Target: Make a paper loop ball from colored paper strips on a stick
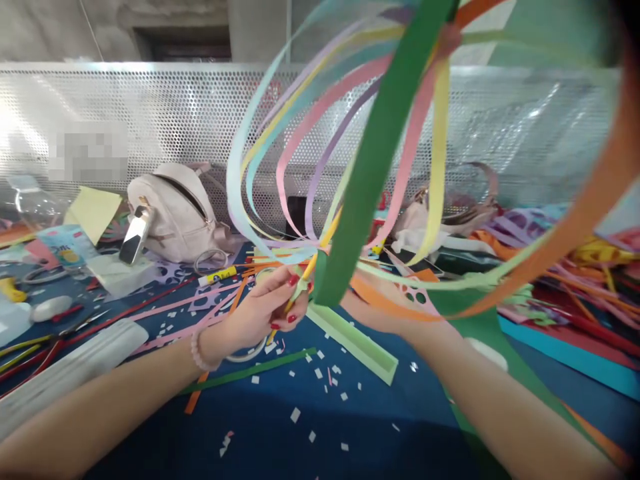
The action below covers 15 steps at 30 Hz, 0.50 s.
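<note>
A large ball-like loop of colored paper strips rises in front of me, with blue, pink, purple, yellow, orange and dark green strips [373,167] bowed outward. The strips meet low down, near a thin yellow stick [309,268]. My left hand [280,300], with red nails and a beaded bracelet at the wrist, is closed around that stick and a bit of pale green paper. My right hand [373,303] is at the base of the strips, on the right. Orange and dark green strips cover its fingers, so its grip is hidden.
A pale green folded paper trough [355,343] and white paper scraps lie on the blue table [270,427]. A glue stick [217,276], scissors [53,340] and a light backpack [175,213] are on the left. Colored paper piles [590,267] lie right, before a perforated metal panel [190,113].
</note>
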Each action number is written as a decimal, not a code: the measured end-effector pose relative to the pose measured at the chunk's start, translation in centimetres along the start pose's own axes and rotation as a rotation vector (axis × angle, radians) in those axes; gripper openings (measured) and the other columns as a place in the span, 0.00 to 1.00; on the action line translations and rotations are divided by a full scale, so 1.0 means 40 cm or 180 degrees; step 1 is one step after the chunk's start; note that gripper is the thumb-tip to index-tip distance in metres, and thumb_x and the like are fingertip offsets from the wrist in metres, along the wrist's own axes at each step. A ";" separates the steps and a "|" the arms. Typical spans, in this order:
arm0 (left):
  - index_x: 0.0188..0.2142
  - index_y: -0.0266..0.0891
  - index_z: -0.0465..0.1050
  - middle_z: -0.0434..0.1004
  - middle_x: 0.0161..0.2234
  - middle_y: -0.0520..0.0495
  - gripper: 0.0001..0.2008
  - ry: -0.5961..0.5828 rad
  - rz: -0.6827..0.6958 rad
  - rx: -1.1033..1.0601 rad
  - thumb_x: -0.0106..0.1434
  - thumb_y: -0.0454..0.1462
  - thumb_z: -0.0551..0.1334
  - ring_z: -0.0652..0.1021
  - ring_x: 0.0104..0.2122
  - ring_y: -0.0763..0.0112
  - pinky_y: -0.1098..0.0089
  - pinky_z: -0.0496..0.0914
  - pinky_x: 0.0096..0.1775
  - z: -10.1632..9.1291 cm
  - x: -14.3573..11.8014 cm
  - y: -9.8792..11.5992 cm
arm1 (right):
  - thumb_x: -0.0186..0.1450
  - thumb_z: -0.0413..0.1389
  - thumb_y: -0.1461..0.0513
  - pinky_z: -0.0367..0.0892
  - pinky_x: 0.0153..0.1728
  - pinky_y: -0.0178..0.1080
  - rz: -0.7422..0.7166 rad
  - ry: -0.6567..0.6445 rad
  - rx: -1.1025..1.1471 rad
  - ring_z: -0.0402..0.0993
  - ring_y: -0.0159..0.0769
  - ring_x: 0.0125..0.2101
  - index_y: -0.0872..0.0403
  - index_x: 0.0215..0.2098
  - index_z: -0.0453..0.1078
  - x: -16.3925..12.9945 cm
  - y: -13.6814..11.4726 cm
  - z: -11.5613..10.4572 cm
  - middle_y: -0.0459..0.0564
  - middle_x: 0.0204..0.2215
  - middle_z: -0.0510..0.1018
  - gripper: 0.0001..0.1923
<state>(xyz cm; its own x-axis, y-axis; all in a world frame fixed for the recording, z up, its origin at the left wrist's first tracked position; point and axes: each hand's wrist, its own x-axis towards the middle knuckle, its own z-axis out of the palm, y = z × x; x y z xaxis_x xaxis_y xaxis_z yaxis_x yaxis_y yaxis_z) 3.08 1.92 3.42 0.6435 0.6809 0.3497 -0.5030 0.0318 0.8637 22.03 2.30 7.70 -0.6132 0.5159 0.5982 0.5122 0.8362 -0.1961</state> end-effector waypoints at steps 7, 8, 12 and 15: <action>0.34 0.40 0.62 0.62 0.18 0.56 0.04 0.0306 -0.0098 0.0093 0.63 0.38 0.57 0.52 0.14 0.83 0.80 0.49 0.17 -0.009 0.002 -0.011 | 0.68 0.41 0.61 0.71 0.41 0.44 -0.0117 -0.0090 -0.0023 0.72 0.37 0.38 0.48 0.45 0.66 -0.007 0.012 0.008 0.47 0.38 0.74 0.15; 0.34 0.40 0.63 0.63 0.18 0.55 0.05 0.0348 -0.0110 0.0112 0.62 0.39 0.58 0.53 0.15 0.83 0.80 0.48 0.18 -0.009 0.002 -0.011 | 0.68 0.39 0.62 0.72 0.41 0.43 -0.0146 -0.0071 -0.0041 0.72 0.36 0.38 0.47 0.45 0.66 -0.009 0.013 0.006 0.47 0.39 0.74 0.16; 0.28 0.37 0.65 0.62 0.18 0.54 0.10 0.0278 -0.0166 0.0278 0.63 0.40 0.58 0.52 0.15 0.84 0.78 0.49 0.18 -0.013 0.005 -0.014 | 0.69 0.33 0.65 0.72 0.41 0.34 -0.0327 -0.0053 -0.0195 0.73 0.30 0.40 0.47 0.45 0.68 -0.022 0.010 -0.012 0.46 0.41 0.74 0.23; 0.27 0.36 0.66 0.61 0.18 0.54 0.11 0.0201 -0.0104 0.0378 0.63 0.40 0.57 0.53 0.14 0.85 0.78 0.49 0.18 -0.019 0.007 -0.017 | 0.69 0.33 0.63 0.70 0.45 0.35 0.0105 -0.0211 0.0694 0.71 0.29 0.46 0.48 0.46 0.68 -0.033 0.002 -0.025 0.45 0.42 0.73 0.23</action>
<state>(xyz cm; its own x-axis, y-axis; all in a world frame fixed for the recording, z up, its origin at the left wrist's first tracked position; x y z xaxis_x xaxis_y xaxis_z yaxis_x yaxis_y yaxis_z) 3.18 2.66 2.65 0.6191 0.7256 0.3003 -0.4080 -0.0296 0.9125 23.47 1.49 7.66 -0.6403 0.5486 0.5377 0.3949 0.8355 -0.3822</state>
